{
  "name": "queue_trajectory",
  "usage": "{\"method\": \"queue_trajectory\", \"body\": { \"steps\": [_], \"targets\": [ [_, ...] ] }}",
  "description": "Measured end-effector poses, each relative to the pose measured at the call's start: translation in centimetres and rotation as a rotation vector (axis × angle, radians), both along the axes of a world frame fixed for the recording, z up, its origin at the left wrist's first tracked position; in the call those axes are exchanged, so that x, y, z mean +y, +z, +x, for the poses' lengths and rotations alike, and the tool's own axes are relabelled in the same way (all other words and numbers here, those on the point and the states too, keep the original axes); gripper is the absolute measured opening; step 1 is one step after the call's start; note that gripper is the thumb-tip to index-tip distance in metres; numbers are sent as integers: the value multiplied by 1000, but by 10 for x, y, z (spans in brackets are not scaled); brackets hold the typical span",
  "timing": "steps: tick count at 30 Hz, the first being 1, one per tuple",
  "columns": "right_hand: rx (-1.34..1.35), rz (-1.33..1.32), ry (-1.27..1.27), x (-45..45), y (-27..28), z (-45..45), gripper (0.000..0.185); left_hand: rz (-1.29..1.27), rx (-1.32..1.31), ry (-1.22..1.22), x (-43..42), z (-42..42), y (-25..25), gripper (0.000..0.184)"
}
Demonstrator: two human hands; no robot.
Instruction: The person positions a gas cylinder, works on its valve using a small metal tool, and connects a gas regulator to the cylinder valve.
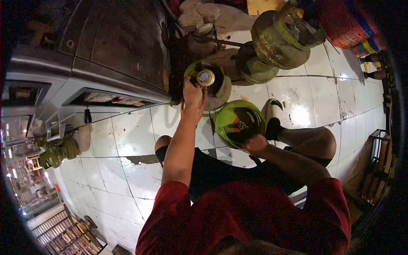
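Note:
My left hand (193,92) is closed around a gas regulator (206,78) with a round pale face. An orange hose (202,106) runs down beside my wrist. The regulator is over the collar of a worn gas cylinder (221,95) beside the cabinet; whether it is seated on the valve is hidden. Nearer my body stands a bright green gas cylinder (221,121), its valve (242,126) showing inside the collar along with something red. On that collar's near right rim my right hand (256,145) is closed, its fingertips partly hidden.
More gas cylinders stand at the back: a large rusty one (280,46) and a smaller one (257,68). A dark cabinet (123,46) borders the left. Green cylinders (59,152) stand farther left. Red baskets (344,25) are at the upper right. White tiles (97,174) cover the floor.

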State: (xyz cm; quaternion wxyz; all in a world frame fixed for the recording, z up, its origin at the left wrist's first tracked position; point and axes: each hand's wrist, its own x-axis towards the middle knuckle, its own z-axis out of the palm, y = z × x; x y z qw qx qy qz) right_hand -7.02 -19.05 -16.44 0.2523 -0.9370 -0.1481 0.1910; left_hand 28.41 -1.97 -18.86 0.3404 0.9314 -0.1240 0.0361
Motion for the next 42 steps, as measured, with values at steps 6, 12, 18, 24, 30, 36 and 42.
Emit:
{"method": "queue_trajectory", "body": {
  "steps": [6,12,18,24,30,36,42],
  "targets": [
    [-212,-183,110,-8,7,9,26,149,510,-111,-8,-9,116,69],
    [125,-150,7,5,39,21,28,808,-252,-911,14,24,128,72],
    [-36,-263,46,12,67,25,28,854,-452,-1002,4,33,110,72],
    [-243,-388,50,12,68,26,28,943,-682,-1174,-1,70,50,72],
    [280,-27,-17,17,20,31,28,897,-229,-1263,-5,73,123,68],
    [-353,-9,-48,2,50,18,30,462,305,-946,-18,68,60,66],
    [144,-180,96,5,90,50,39,366,93,-634,-18,15,100,72]
  ]
}}
